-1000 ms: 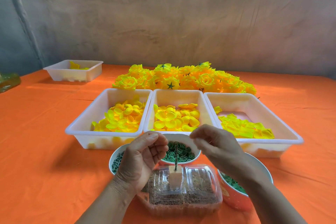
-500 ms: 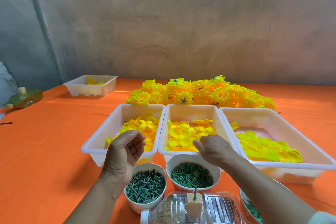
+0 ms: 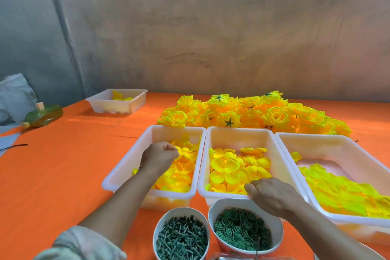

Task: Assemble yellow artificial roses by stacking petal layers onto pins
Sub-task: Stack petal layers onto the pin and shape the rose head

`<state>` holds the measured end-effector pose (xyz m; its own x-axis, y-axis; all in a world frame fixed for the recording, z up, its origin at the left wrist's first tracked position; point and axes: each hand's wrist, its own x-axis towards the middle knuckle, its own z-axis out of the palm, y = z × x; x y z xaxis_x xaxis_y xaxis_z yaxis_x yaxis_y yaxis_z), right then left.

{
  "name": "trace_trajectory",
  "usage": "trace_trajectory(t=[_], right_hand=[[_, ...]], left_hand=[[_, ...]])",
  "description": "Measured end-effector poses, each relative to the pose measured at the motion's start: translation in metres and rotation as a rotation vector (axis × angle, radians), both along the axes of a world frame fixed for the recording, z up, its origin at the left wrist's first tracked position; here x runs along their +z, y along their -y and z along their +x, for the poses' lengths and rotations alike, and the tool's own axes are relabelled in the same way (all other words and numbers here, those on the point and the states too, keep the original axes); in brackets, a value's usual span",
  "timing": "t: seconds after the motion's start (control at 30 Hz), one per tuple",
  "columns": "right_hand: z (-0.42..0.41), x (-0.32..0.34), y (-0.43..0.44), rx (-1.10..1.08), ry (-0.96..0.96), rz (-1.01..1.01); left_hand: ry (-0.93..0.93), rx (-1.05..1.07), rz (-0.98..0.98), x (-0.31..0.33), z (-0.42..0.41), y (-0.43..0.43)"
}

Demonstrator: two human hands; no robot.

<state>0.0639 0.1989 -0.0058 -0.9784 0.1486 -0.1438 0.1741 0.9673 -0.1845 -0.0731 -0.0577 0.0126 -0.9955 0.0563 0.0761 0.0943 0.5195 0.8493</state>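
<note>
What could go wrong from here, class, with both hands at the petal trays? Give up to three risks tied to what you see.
1. The petals lie overlapping in the middle tray, so the right hand may lift several layers at once.
2. The right wrist sits just over the rim of the cup of green rings; pulling back could tip it.
3. The left hand is in the left tray of similar yellow petals, so layers might get mixed.

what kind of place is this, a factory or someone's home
Probably a small hand-assembly worktable, factory or home I cannot tell: white trays of sorted yellow petals, cups of green pins and green rings, and a heap of finished roses on an orange cloth.
</note>
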Motion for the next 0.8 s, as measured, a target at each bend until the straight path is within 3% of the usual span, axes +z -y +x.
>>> trace_trajectory(t=[0.07, 0.13, 0.33, 0.47, 0.53, 0.63, 0.8], right_hand=[[0.000, 0.000, 0.002, -0.005, -0.006, -0.005], [-0.002, -0.001, 0.003, -0.014, -0.014, -0.008], [-0.005, -0.002, 0.001, -0.031, -0.065, 0.025], [-0.006, 0.000, -0.004, -0.050, -0.084, 0.049], [-0.006, -0.002, -0.004, -0.063, -0.083, 0.053], [-0.006, -0.006, -0.003, -0.063, -0.079, 0.059], [-0.007, -0.006, 0.000, -0.068, -0.096, 0.055]], left_hand=[[-0.039, 0.009, -0.293, -0.003, -0.016, -0.007], [-0.045, 0.010, -0.462, -0.009, -0.031, -0.012], [0.034, 0.021, -0.798, -0.011, -0.052, -0.017], [0.158, -0.087, -0.958, 0.008, -0.055, -0.009], [0.281, -0.113, -0.904, 0.015, -0.055, -0.002], [0.468, -0.105, -0.622, 0.019, -0.057, 0.014], [0.472, -0.167, -0.540, 0.025, -0.051, 0.023]])
